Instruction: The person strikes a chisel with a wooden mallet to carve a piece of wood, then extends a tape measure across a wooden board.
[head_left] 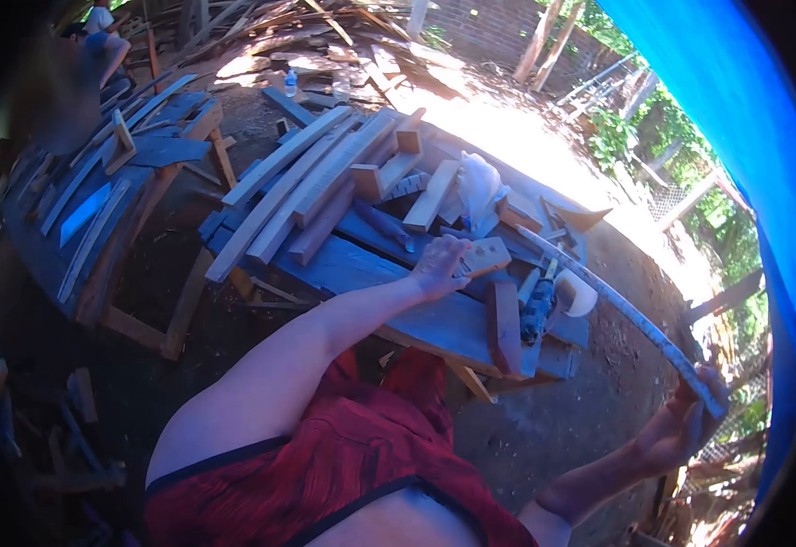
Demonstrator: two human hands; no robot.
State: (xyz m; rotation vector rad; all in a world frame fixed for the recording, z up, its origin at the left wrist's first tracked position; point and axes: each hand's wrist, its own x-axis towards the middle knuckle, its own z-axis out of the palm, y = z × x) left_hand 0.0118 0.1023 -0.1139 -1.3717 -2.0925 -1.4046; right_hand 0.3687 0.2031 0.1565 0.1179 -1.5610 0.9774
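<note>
My left hand (439, 268) reaches over the workbench with its fingers closed on the near end of a small wooden block (487, 257), which has dark spots on its face. Out to the right, my right hand (697, 417) is wrapped round the lower end of a long, narrow, speckled grey strip (630, 314). The strip's far end slants back to the bench, beside the wood pieces; its material is hard to make out. Near the block lie a dark power tool (537, 310), a pale curved piece (578, 294) and a reddish board (504, 328).
Long planks (302, 187) are stacked on the bench's left part, near a crumpled plastic bag (480, 187). A second table (156, 150) holding wood strips stands left. Behind are a water bottle (290, 83), scrap wood and a seated person (111, 50). A blue tarp (735, 100) hangs right.
</note>
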